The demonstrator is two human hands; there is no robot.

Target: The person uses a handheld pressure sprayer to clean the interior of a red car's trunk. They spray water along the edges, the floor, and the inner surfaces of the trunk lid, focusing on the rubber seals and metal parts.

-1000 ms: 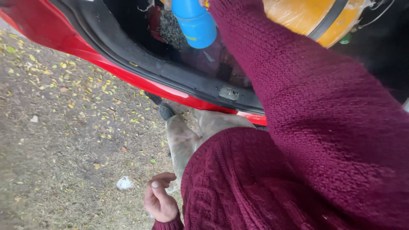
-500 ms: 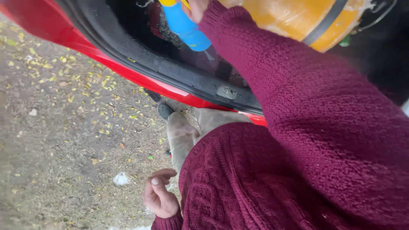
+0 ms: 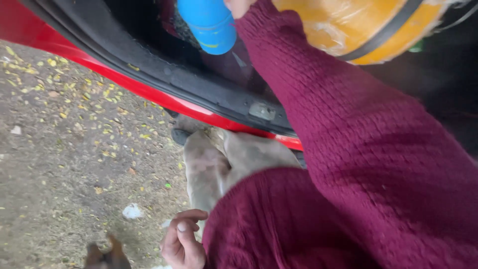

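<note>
In the head view, a bright blue plastic cylindrical can (image 3: 209, 22) was held at the top edge of the frame, over the black-lined opening of the red car body (image 3: 149, 89), just beside a large orange-yellow wrapped tank with a black strap (image 3: 358, 30). Only a sliver of the right hand (image 3: 239, 6) was seen against the can's side at the end of the maroon knitted sleeve (image 3: 348, 129); how tightly the grip was closed could not be told, though the can appeared to be carried by it. The left hand (image 3: 181, 241) was hung low beside the grey trouser leg (image 3: 204, 169), its fingers loosely curled and nothing held. A firmer hold, judged from this, would be gained by the can being wrapped fully and kept upright, clear of the black rubber sill seal (image 3: 199, 84), above the leaf-strewn dirt ground (image 3: 64, 149).
</note>
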